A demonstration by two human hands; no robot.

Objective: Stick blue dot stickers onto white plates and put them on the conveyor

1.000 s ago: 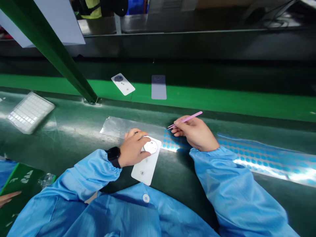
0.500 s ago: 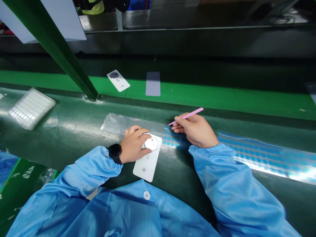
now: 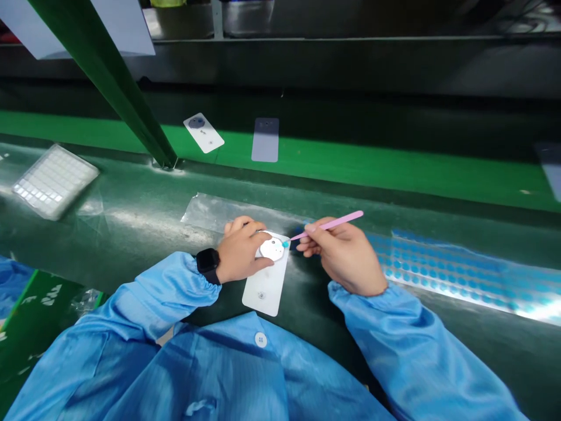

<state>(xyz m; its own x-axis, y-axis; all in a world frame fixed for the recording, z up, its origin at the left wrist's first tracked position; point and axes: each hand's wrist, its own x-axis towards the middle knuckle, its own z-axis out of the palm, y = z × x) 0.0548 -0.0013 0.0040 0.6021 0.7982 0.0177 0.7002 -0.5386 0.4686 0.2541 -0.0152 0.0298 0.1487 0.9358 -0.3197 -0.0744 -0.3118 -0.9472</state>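
Observation:
My left hand (image 3: pixel 243 250) is closed on the upper left side of a white phone back panel (image 3: pixel 267 285), its thumb and fingers around the round silvery camera area (image 3: pixel 272 249). The panel lies tilted slightly on the bench in front of my chest. In my right hand (image 3: pixel 346 251) is a pair of pink tweezers (image 3: pixel 335 223), pinched between thumb and fingers. A small blue round sticker (image 3: pixel 286 244) is at the tweezer tips, over the right edge of the camera area; whether it touches the panel I cannot tell.
A clear sheet with rows of blue round stickers (image 3: pixel 456 269) runs along the bench to the right. Two more panels, one white (image 3: pixel 204 135) and one greyish (image 3: pixel 265 143), lie on the green strip beyond. A tray (image 3: pixel 55 181) and a green post (image 3: pixel 127 105) stand left.
My right hand has brought the tweezers from the sticker sheet to the panel's camera area, with a blue sticker now at the tips. My left hand keeps its grip on the panel.

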